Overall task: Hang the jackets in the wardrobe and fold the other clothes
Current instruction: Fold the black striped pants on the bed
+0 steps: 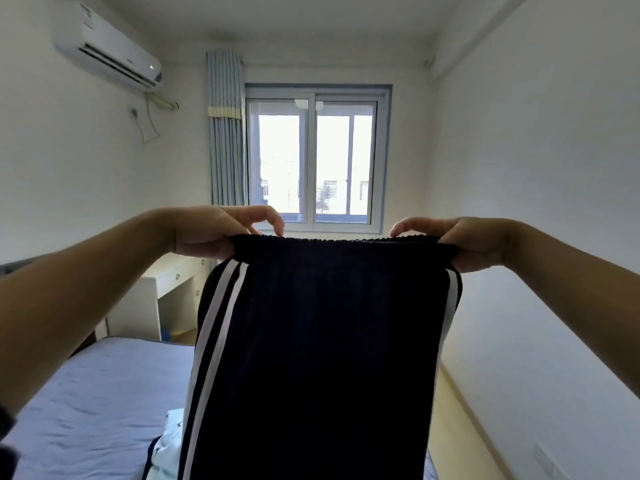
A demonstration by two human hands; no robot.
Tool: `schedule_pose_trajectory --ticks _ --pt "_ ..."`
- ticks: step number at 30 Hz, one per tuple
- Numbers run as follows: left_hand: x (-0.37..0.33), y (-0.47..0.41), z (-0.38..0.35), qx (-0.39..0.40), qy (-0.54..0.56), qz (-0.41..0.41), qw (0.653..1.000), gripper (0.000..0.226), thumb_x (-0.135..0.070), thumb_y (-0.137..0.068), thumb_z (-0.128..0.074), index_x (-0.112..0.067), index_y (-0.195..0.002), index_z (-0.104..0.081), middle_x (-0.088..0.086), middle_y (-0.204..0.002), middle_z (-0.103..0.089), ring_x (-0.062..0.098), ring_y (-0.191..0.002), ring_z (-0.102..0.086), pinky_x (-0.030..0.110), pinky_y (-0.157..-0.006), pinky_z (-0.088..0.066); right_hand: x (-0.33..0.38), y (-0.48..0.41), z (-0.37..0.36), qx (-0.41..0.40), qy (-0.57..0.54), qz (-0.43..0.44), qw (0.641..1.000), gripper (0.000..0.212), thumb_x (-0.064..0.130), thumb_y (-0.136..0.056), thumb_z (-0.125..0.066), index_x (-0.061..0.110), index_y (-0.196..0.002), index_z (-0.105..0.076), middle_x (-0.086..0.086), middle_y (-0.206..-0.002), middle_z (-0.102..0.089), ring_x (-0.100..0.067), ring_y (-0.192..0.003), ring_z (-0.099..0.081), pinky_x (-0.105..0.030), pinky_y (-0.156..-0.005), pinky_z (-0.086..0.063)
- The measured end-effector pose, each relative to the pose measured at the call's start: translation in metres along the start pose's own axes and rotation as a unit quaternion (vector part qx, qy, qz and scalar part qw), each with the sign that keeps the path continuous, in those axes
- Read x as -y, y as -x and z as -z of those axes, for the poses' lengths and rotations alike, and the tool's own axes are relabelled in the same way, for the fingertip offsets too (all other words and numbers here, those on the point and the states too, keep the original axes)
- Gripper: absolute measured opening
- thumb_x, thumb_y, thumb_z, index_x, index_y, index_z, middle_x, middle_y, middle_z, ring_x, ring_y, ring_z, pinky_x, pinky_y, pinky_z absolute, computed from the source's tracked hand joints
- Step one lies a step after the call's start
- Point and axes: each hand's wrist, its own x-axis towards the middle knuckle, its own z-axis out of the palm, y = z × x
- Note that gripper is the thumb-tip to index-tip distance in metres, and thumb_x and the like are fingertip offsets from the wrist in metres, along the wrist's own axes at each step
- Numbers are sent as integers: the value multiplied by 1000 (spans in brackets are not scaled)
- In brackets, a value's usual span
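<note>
While the fingers (266, 218) of the left hand (207, 233) curl over one end of the elastic waistband (332, 244), thumb under the cloth, the right hand (464, 242) pinches the other end the same way. Both are clamped on fabric, neither loose. The waistband is pulled nearly flat between them, held up in front of the window (311, 161).

The dark trousers (329, 341) hang straight down from that line, with white side stripes (221, 306) showing at both edges. The legs run out of view at the bottom. Below and to the left is the bed (97, 393) with a blue sheet. A pale garment (171, 434) lies on it, partly hidden behind the trousers.

Handling, my read: light, limp knit with no stiffness — it will sag wherever I let go. Probably not slippery, not fragile. The gathered waistband looks the firmest edge and the right place to hold, at its two ends. For the fold I judge it best to bring those ends together, stripe to stripe, then lay the trousers on the bed. Main risk — the legs twisting or bunching as they come down.
</note>
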Motion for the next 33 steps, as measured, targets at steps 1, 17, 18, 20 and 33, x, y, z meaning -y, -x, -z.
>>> schedule_pose_trajectory --ticks 1,17,18,20,33 --pt "1 1 2 -9 -1 -2 1000 34 -16 -73 -77 -12 -103 -61 19 -91 -55 27 -78 -54 29 -70 -53 0 0 2 2 -13 0 1000 44 -11 -83 -55 12 -120 -60 -16 -112 -64 -28 -93 -67 -34 -78 -57" --pt "6 3 -23 -100 -371 52 922 17 -23 -82 -72 -12 -71 -65 -5 -60 -53 8 -57 -47 16 -56 -38 -20 -16 -16 -214 352 -144 900 52 -18 -78 -30 10 -47 -61 -2 -54 -55 -11 -51 -58 -24 -57 -53" --pt "7 1 -22 -129 -381 45 914 16 -21 -83 -71 -12 -72 -66 -7 -59 -53 6 -56 -47 15 -55 -37 -23 -18 -18 -211 385 -166 883 56 -17 -81 -30 13 -49 -65 -1 -56 -60 -11 -54 -62 -25 -61 -55" --pt "11 0 -18 -180 -399 27 899 16 -23 -84 -70 -17 -70 -66 -11 -55 -51 3 -53 -45 15 -53 -36 -24 -18 -27 -194 418 -186 868 43 3 -83 -41 19 -58 -72 5 -64 -68 -7 -64 -66 -27 -68 -56" --pt "11 -8 -8 -327 -481 -49 812 19 -25 -76 -77 -21 -71 -60 -5 -60 -57 5 -52 -52 10 -54 -42 -22 -19 -37 -417 510 119 743 32 0 -85 -62 17 -61 -50 10 -46 -47 0 -46 -46 -7 -48 -33"
